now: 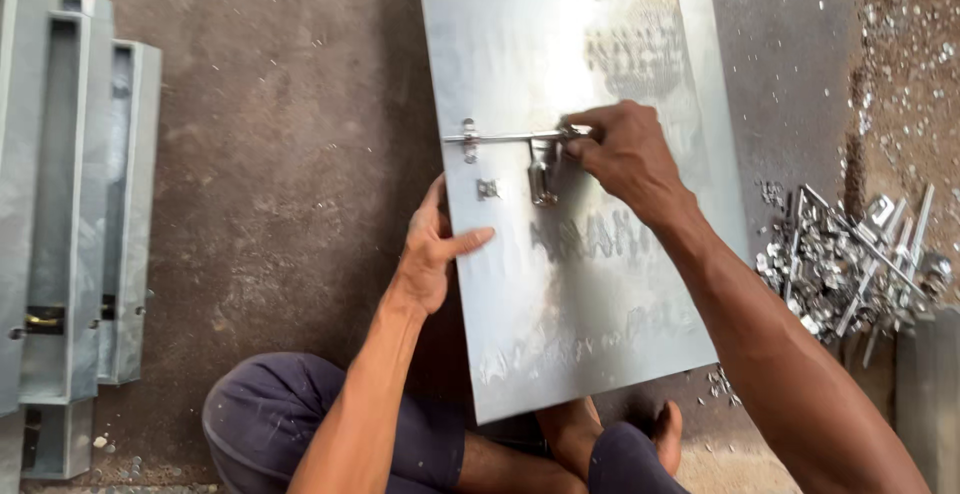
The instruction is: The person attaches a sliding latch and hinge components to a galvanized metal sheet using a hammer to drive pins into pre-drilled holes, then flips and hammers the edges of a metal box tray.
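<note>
Grey-brown concrete floor [280,154], rough and stained, is filling the head view, with silvery metal chips lying scattered over its upper right corner. One large flat rectangular sheet of galvanised steel [590,284] is lying tilted across the middle, its near edge resting over the person's crossed legs in dark blue trousers [260,414], with bare feet showing under it. Faint grey stencilled markings are showing in three patches on the sheet: one near the top right, one across the middle and one along the lower part. One slim silver sliding bolt latch [505,137] is sitting horizontally on the sheet, with one small bright staple bracket [487,190] just below its left end. The right hand [625,154] is pinching the bolt's handle end, fingertips pressed together on it. The left hand [432,249] is gripping the sheet's left edge, thumb lying on top and fingers hidden underneath. At least three grey steel channel posts [75,214] are lying side by side at the left. One heap of shiny bolts and small latch parts [850,259] is sitting to the right, too tangled to count.
</note>
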